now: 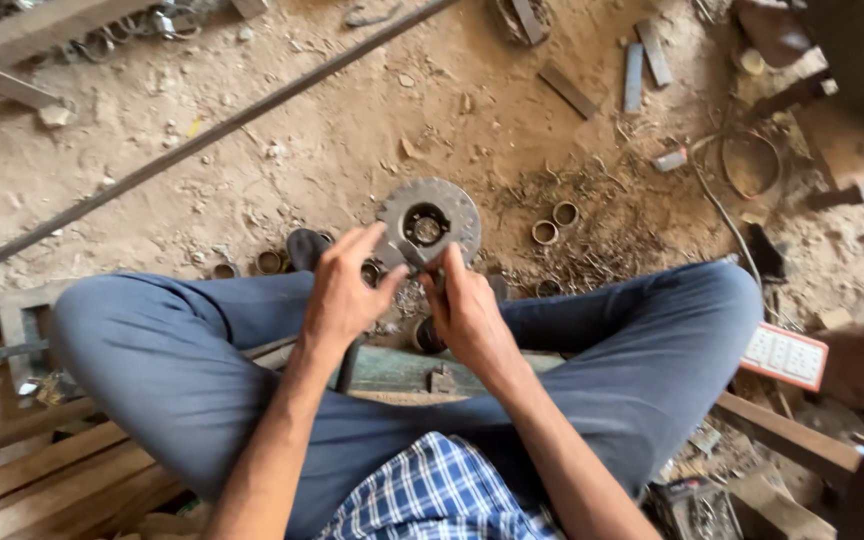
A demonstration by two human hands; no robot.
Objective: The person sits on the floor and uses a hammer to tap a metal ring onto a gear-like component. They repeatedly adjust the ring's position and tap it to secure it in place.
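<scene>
1. Nearest: checked shirt and blue trousers, legs crossed over wooden planks.
2. At right knee: flat white-and-orange switch panel lying on dirt.
3. Left hand: fingers partly curled, pinching small grey metal piece.
4. Right hand: closed on same piece from opposite side.
5. Directly beyond: round metal disc on ground, central hole visible.
6. Farther right: two short metal rings amid metal shavings.

The small grey metal piece pinched between both hands is too small to identify. The left hand and right hand hide the lower rim of the round grey metal disc.
</scene>
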